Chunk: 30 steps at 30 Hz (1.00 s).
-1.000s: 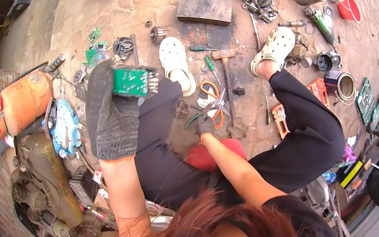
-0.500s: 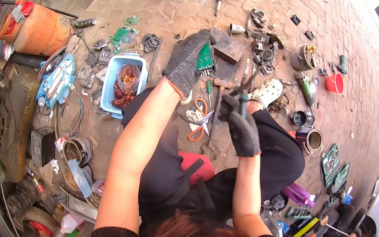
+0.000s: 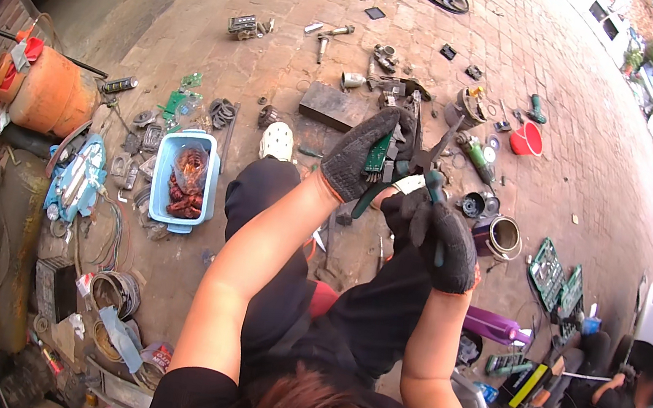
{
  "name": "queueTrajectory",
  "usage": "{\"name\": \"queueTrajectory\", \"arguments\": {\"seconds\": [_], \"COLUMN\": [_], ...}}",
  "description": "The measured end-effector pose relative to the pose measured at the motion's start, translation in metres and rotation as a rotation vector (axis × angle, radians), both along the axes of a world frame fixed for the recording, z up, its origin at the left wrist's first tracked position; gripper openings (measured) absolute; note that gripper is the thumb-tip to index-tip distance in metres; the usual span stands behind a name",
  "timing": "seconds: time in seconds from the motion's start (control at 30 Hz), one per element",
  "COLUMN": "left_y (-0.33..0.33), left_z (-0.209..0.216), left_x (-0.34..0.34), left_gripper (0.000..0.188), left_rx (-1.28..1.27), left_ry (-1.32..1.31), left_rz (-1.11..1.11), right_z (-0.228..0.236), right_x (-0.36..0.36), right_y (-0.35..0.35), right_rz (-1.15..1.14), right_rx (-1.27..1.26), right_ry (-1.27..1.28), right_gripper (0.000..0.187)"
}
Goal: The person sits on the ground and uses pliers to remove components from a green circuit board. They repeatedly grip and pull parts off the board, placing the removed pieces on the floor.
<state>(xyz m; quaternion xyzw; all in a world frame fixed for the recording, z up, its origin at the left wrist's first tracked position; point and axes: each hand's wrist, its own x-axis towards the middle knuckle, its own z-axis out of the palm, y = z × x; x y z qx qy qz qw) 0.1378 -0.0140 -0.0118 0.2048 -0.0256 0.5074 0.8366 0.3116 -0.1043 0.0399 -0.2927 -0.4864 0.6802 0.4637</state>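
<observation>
My left hand, in a dark grey knitted glove, is closed around a green circuit board with small parts on it. Just right of it, my gloved right hand grips green-handled snips. Their dark jaws are spread in a V close beside the board; whether they touch it I cannot tell. One handle lies against the right palm, and the other swings out to the left. Beyond the left hand a dark metal block rests on the ground. The scissors between my legs are mostly covered.
A light blue basin with copper-coloured scrap stands at left, near an orange gas cylinder. Metal parts lie ahead. To the right are a red bucket, an open green tool case and another person low down.
My hands have come together, with the board now beside the snips. The snips' jaws and handles have spread apart. The whole view has shifted, showing more ground ahead.
</observation>
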Motion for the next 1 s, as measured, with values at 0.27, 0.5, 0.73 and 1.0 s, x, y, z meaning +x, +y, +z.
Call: {"name": "queueTrajectory", "arguments": {"seconds": [0.27,0.5,0.73,1.0], "left_y": [0.014,0.041,0.030,0.021], "left_z": [0.003,0.028,0.018,0.014], "left_x": [0.041,0.000,-0.043,-0.074], "left_gripper": [0.017,0.019,0.021,0.026], "left_rx": [-0.149,-0.036,-0.171,-0.264], "left_ry": [0.078,0.644,0.762,1.084], "left_rz": [0.127,0.634,0.761,1.019], "right_z": [-0.024,0.005,0.000,-0.014], "right_x": [-0.033,-0.005,-0.035,-0.069], "right_y": [0.013,0.009,0.000,-0.010], "right_rz": [-0.458,-0.111,-0.004,-0.123], "right_rx": [-0.279,0.040,0.138,0.452], "right_ry": [-0.055,-0.561,-0.753,-1.116], "right_gripper": [0.027,0.025,0.020,0.023]}}
